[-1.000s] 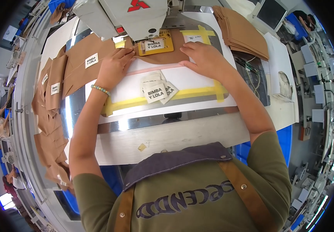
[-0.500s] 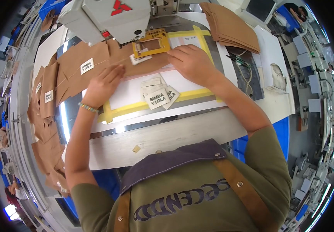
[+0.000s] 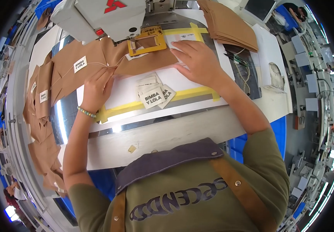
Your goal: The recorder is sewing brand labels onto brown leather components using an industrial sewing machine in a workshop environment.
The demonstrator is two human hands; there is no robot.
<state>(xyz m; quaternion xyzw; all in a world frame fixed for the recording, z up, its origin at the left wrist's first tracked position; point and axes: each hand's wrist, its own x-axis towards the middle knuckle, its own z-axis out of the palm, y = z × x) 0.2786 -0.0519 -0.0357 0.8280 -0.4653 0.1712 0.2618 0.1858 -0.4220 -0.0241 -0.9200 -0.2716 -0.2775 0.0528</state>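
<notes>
A brown fabric piece (image 3: 153,62) lies under the yellow clamp frame (image 3: 150,49) of a white sewing machine (image 3: 97,17). Part of a white label (image 3: 135,57) shows at the frame's lower edge. With fingertips pinched together, my left hand (image 3: 98,86) grips this piece at its left end, where a thread passes. My right hand (image 3: 201,63) is open at the piece's right end, thumb and fingers spread over the white work plate. Between my forearms, several loose white labels (image 3: 152,97) with black print lie in a small pile.
Brown pieces with sewn-on labels (image 3: 64,65) trail off the left side of the table. A stack of brown fabric pieces (image 3: 228,29) lies at the far right. Beside it are thread snips (image 3: 234,58) and cord. Yellow tape (image 3: 190,94) borders the plate.
My left fingertips have closed on the fabric's left end. My right hand has lifted off the fabric slightly to the right, its thumb and fingers spreading. The view has shifted a little.
</notes>
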